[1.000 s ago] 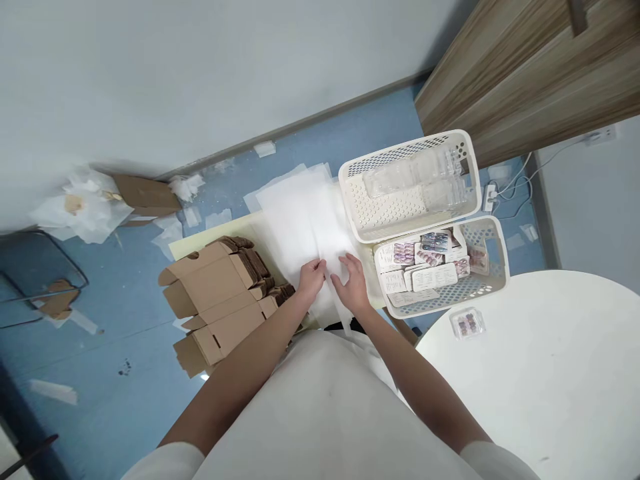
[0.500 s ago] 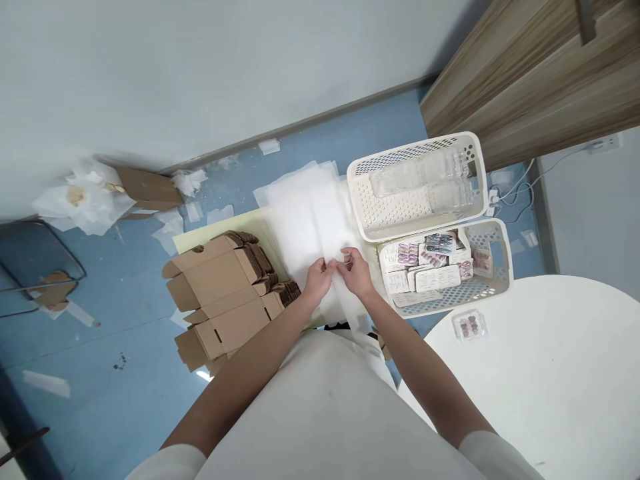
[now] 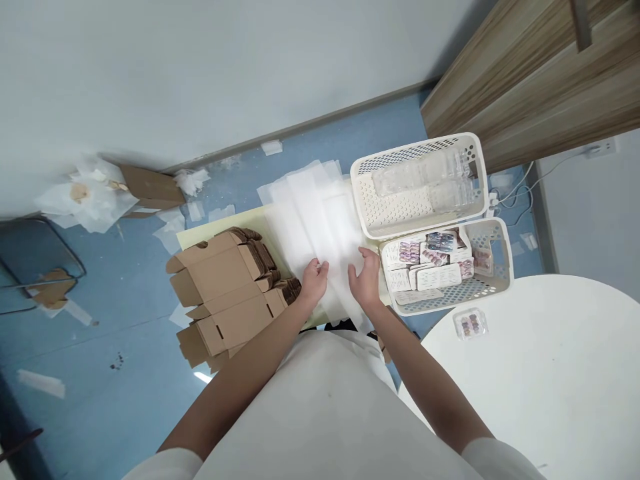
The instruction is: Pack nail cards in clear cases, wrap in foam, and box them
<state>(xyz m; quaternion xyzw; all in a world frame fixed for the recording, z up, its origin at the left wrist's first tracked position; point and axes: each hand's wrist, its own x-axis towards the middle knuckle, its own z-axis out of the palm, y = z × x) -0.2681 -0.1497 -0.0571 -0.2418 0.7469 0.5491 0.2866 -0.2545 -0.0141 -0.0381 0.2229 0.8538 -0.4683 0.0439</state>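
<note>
Overlapping at frame centre, thin white paper sheets (image 3: 300, 217) lie beneath the right hand (image 3: 367, 280), thumb and forefinger apart, and the curled left hand (image 3: 314, 283); whether it pinches paper, I cannot tell. Flattened cardboard boxes (image 3: 220, 277) lie centre-left.

Cool, even light covers everything, from a source I cannot place; just beyond my left hand (image 3: 313, 283) and right hand (image 3: 365, 279), the white sheets (image 3: 320, 223) glare, their creases nearly washed out; farther beyond my right, shadow dims the wall (image 3: 250, 73) beside the cabinet (image 3: 540, 77); right of my grip, print on the cards (image 3: 439, 277) blurs; the wide lens stretches the edges.
</note>
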